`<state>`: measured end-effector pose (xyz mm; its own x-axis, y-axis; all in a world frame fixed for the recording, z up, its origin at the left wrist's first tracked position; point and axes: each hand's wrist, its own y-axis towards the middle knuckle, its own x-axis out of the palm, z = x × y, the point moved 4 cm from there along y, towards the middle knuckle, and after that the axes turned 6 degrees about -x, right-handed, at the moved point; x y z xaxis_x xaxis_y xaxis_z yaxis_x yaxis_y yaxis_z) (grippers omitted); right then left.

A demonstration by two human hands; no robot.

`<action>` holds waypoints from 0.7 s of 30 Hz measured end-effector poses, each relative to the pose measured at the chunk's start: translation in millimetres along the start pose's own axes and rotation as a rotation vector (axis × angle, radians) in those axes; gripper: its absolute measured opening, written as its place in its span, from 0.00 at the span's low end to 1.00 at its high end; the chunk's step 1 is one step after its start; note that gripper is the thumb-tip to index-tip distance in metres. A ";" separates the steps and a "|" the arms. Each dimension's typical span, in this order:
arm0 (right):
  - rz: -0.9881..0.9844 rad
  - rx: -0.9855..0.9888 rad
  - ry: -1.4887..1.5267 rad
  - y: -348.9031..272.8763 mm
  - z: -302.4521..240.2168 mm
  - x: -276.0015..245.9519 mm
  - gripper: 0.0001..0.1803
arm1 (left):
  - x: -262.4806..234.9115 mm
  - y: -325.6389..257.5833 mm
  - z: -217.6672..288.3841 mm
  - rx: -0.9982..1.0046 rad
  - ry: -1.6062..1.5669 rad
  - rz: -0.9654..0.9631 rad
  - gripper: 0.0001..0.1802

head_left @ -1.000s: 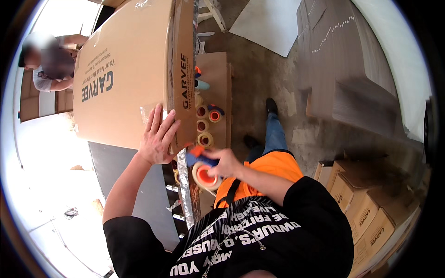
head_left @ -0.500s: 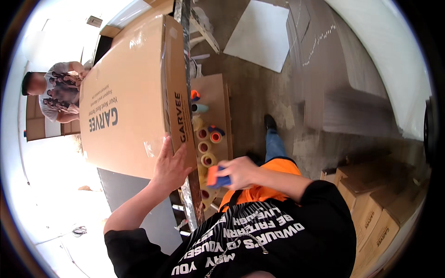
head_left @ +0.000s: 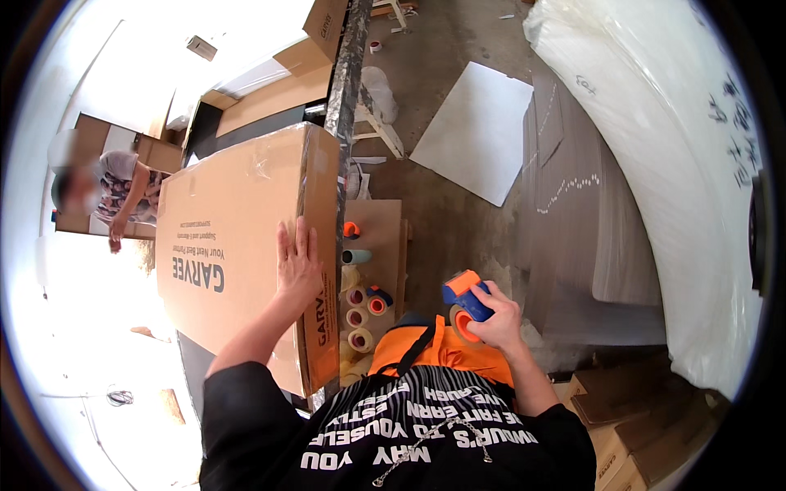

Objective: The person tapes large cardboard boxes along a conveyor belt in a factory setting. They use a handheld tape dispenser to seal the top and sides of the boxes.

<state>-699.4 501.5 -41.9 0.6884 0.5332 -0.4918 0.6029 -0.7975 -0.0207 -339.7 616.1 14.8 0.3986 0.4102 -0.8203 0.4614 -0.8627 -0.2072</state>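
Note:
A large, flat brown cardboard box (head_left: 246, 204) lies on the long workbench at the left, clear tape along its near long edge. My left hand (head_left: 300, 266) rests on top by that edge, fingers stretched out and pressing flat. Out to the right, over the floor beside my orange apron, my right hand (head_left: 498, 321) is closed around a blue and orange tape dispenser (head_left: 468, 296). The roll on the dispenser hangs beneath my fingers, apart from the box.
Several tape rolls (head_left: 358, 317) and another dispenser (head_left: 377, 299) sit on a lower shelf beside the bench edge (head_left: 348, 90). A white sheet (head_left: 479, 131) lies on the floor. Wrapped grey goods (head_left: 606, 213) stand right, cartons (head_left: 630, 434) lower right. A co-worker (head_left: 127, 184) stands beyond the box.
The box has slid along the bench toward the bottom of the view. My right hand swung the dispenser away to the right. The co-worker's hands have left the box; the view has shifted.

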 end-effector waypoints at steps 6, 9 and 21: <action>-0.146 -0.069 -0.102 78.0 -26.4 5.9 0.31 | -11.1 6.8 -3.3 -0.048 -0.150 0.135 0.40; -0.127 -0.155 -0.093 114.0 -26.0 8.6 0.28 | -26.0 44.5 -17.5 -0.028 -0.213 0.161 0.40; -0.065 -0.265 -0.088 265.0 -68.3 33.6 0.27 | -9.0 190.3 3.9 0.581 0.536 -0.268 0.34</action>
<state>-489.0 327.4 -4.4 0.6141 0.5449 -0.5709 0.7371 -0.6545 0.1683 -258.6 447.1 -19.4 0.7243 0.5818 -0.3700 0.1705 -0.6711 -0.7215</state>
